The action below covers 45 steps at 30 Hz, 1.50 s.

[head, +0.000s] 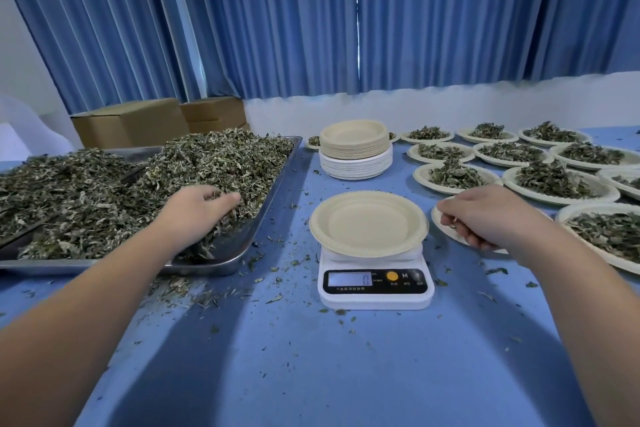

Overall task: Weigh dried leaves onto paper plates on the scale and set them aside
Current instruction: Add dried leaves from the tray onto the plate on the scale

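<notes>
The left hand (199, 206) grips a handful of dried leaves (104, 191) in the steel tray (221, 262); the empty paper plate (369, 222) on the digital scale (375, 300) lies to its right, between both hands. The right hand (485, 215) hangs curled just beside the plate, its hold unclear.
</notes>
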Each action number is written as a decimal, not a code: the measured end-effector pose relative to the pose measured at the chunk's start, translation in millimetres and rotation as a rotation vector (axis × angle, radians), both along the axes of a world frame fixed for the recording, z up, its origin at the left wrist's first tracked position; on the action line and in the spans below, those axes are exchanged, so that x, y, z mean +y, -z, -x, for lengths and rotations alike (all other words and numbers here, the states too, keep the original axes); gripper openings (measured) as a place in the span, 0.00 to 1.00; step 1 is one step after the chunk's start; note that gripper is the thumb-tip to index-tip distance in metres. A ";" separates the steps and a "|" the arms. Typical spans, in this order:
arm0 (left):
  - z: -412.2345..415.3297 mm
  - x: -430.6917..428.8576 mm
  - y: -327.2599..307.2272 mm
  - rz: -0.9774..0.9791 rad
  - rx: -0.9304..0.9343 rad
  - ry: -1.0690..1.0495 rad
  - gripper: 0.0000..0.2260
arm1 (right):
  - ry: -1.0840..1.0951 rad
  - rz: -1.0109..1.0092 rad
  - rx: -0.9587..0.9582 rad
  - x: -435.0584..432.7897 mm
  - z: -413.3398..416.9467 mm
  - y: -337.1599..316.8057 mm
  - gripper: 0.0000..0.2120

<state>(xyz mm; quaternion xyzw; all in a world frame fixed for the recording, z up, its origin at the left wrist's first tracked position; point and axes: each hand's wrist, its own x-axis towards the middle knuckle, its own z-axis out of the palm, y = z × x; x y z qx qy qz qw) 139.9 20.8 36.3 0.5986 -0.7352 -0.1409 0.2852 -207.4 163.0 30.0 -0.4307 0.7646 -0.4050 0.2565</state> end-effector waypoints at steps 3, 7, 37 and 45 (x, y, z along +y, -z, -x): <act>11.1 -0.5 -20.2 -0.042 0.286 0.009 0.21 | 0.019 0.052 0.040 -3.9 -4.2 3.1 0.13; 45.8 1.8 -45.2 -0.103 0.699 0.110 0.14 | 0.057 0.146 0.056 -10.3 -5.3 7.6 0.13; 68.0 2.9 -1.1 0.189 -0.162 0.066 0.13 | 0.057 0.248 0.219 -14.0 -8.7 12.7 0.13; 7.7 -6.6 20.1 -0.235 -0.705 -0.114 0.32 | 0.065 0.262 0.236 -12.6 -11.6 12.7 0.13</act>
